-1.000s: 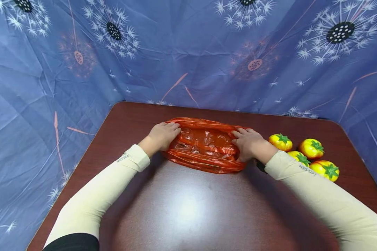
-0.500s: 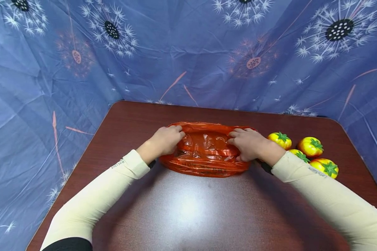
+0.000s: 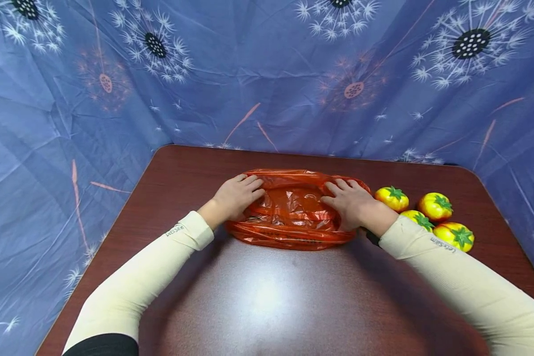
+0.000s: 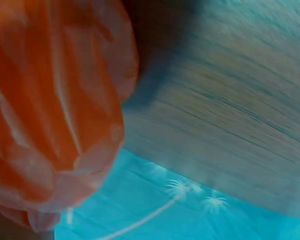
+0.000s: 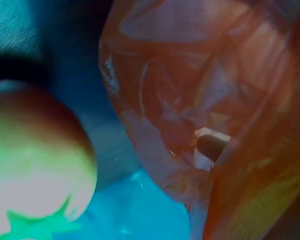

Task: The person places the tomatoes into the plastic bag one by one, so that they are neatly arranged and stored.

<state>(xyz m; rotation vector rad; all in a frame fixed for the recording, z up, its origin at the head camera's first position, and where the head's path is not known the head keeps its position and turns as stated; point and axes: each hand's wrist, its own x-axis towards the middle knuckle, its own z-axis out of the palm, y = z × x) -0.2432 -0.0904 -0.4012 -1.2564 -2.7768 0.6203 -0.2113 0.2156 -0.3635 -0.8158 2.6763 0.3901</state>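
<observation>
An orange-red, see-through plastic bag (image 3: pixel 289 237) stands on the table with its wide mouth facing up and its rim bunched in folds. At the left end of the mouth is my left hand (image 3: pixel 238 198), its fingers stretched over the rim into the bag. My right hand (image 3: pixel 349 202) is at the opposite end, fingers spread against the inside. In the left wrist view the crinkled bag (image 4: pixel 55 110) hides the fingers. The right wrist view has the bag wall (image 5: pixel 180 90) in front of most of that hand.
Several yellow-and-red tomatoes with green star-shaped tops, one of them a tomato (image 3: pixel 435 206) at the back, sit right of the bag. Another tomato (image 5: pixel 35 160) shows close by in the right wrist view. The brown table (image 3: pixel 196 170) meets a blue dandelion-print cloth (image 3: pixel 213 74) behind.
Both hands have stayed at the bag's ends, shifting slightly. Their fingers look more spread than half a second ago, and the bag's folded rim has changed shape a little.
</observation>
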